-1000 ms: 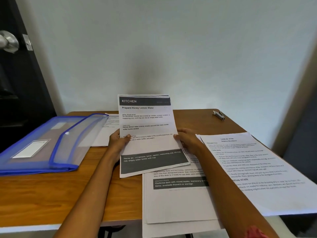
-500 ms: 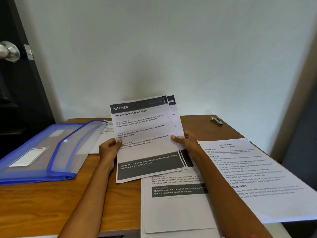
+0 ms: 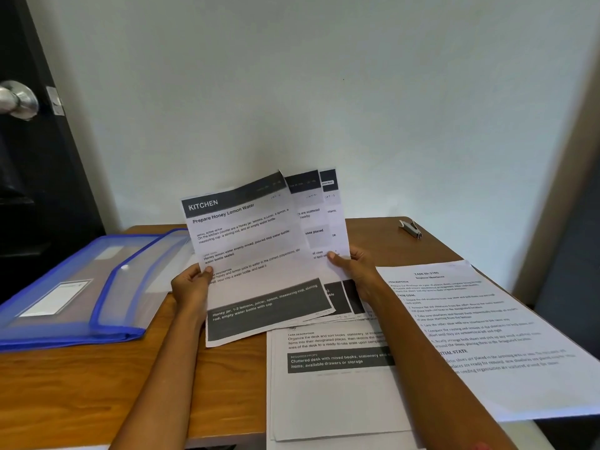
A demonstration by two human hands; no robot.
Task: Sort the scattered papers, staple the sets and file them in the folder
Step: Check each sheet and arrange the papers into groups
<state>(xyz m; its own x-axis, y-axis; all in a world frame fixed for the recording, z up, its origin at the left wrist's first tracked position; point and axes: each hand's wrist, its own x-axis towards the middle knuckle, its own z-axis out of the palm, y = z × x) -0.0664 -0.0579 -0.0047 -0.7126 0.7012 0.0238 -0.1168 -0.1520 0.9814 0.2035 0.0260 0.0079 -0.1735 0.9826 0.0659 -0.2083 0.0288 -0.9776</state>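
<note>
The top sheet of the fanned set of white printed sheets [image 3: 256, 254] carries a dark header band reading "KITCHEN", the title "Prepare Honey Lemon Water", and a dark footer band listing "Honey jar, 1-2 lemons, juicer, spoon, measuring cup, stirring rod, empty water bottle with cap". Behind it two more sheets of the same layout peek out to the right, only scraps of their text legible, such as "vase placed".

The left hand [image 3: 191, 287] pinches the fan's left edge, thumb on the front; the right hand [image 3: 354, 271] pinches the right edge the same way. The hands are apart, the set raised between them over the brown wooden desk [image 3: 65, 384], its long axis running away from the person and its top tilted leftward.

Below the right hand lies a flat pile of white sheets [image 3: 334, 401] with a dark band reading "Cluttered desk with mixed books, stationery…". Right of the right forearm a separate white page of small black text [image 3: 480, 336] shows "TASK GOAL" and "INITIAL STATE". Left of the left hand sits the translucent blue plastic folder [image 3: 74, 287], flap open, more paper partly under its far edge. Beyond the right hand, near the desk's far corner, rests a small silver stapler [image 3: 410, 228]. A dark door with a metal knob [image 3: 18, 99] stands far left.
</note>
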